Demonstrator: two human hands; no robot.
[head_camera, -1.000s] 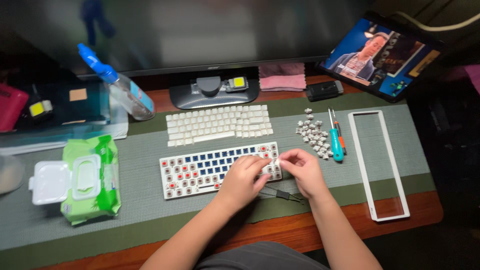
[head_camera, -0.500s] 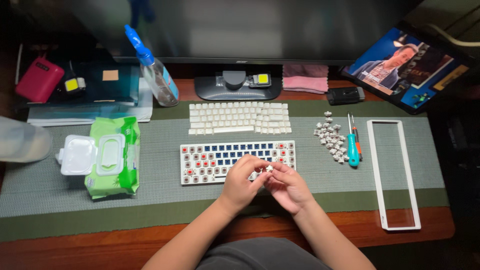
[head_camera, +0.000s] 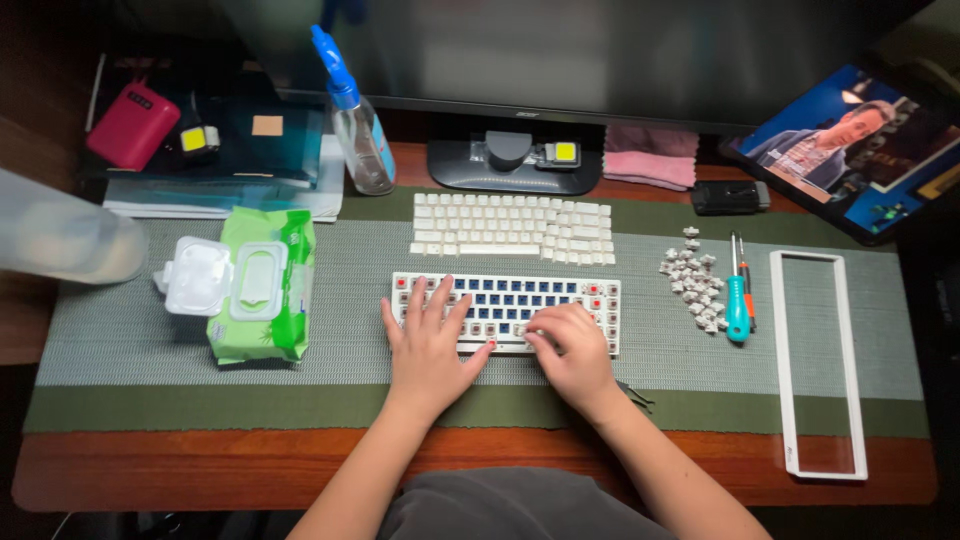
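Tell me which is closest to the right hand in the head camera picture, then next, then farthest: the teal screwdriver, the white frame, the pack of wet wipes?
From the right hand:
1. Teal screwdriver, to its right by the loose switches.
2. White frame, farther right.
3. Pack of wet wipes, far left, past the left hand.

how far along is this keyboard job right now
Done: the keycaps are all off, laid out in rows above the keyboard, and a pile of loose switches sits to its right by the screwdrivers. In hand: the left hand lies flat on the board while the right hand presses at its lower row. Left: the board is bare of caps and the white frame lies apart.
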